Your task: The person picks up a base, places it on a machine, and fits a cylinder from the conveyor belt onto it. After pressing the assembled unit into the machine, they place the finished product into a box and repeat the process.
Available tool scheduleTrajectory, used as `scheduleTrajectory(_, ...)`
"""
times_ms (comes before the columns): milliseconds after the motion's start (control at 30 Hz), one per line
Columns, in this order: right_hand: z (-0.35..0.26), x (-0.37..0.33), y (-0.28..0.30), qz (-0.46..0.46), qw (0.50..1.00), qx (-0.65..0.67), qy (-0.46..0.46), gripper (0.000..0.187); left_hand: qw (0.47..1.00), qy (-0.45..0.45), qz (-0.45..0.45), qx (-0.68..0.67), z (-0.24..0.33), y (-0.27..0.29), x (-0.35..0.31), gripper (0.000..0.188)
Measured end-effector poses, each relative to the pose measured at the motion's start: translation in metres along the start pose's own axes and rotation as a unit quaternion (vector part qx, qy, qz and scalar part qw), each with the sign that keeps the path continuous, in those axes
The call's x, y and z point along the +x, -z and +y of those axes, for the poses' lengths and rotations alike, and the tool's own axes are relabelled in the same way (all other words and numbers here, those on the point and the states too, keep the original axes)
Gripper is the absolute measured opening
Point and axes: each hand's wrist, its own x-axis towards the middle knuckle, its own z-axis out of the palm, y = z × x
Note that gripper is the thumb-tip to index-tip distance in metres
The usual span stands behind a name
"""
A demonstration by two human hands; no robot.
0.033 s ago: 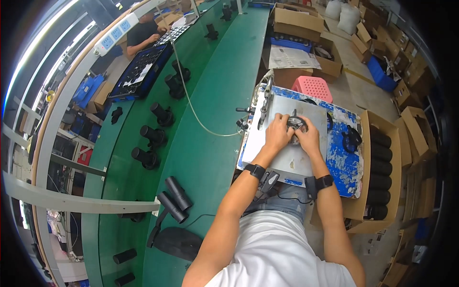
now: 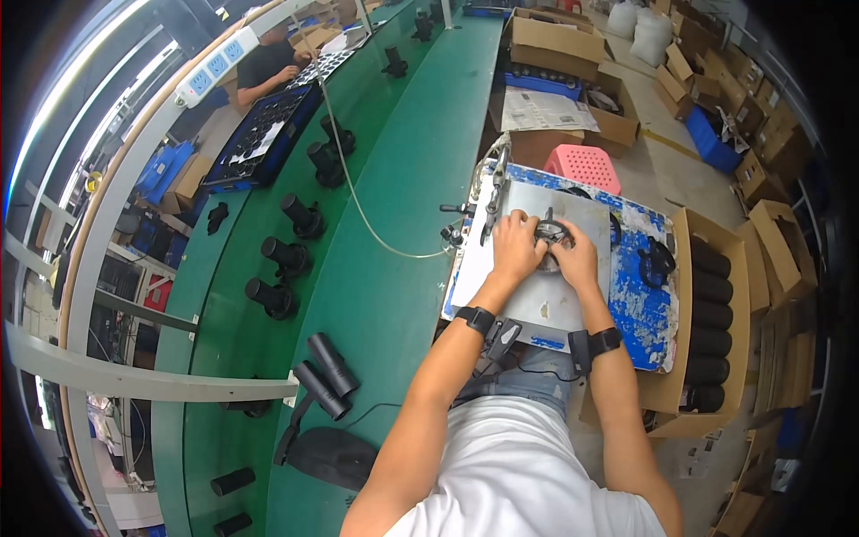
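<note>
I see left hand (image 2: 516,247) and right hand (image 2: 575,258) gripping small metal part (image 2: 552,234) | cardboard box (image 2: 716,387) holds black cylinders (image 2: 711,286) | blue tray (image 2: 259,134) holds black parts

counter (image 2: 403,179): plain green, runs from 7 up to 12 o'clock
work board (image 2: 640,295): blue, chipped with white patches, grey sheet in the middle
stool (image 2: 583,166): pink, dotted with holes, at 1 o'clock
tubes (image 2: 327,371): black, at 8 o'clock
boxes (image 2: 555,40): brown cardboard
wristbands (image 2: 474,318): black
</note>
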Motion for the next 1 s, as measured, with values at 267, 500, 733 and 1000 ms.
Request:
scheduleTrajectory(267,0.018,-0.003,0.002,-0.040,0.980,-0.180,0.071,0.072,0.993,-0.074,-0.067,0.070,-0.036,-0.012,0.013,0.051)
scheduleTrajectory(500,0.006,-0.015,0.003,-0.079,0.957,-0.245,0.135,0.108,0.982,-0.112,-0.080,0.131,-0.036,-0.010,0.016,0.040)
scheduleTrajectory(733,0.010,0.001,-0.008,-0.091,0.956,-0.232,0.154,0.103,0.995,-0.058,-0.012,0.082,-0.034,-0.011,-0.012,0.052)
scheduleTrajectory(1000,-0.003,-0.022,-0.016,0.011,0.962,-0.262,0.078,0.100,0.985,0.116,0.059,-0.114,-0.028,0.067,0.008,0.028)
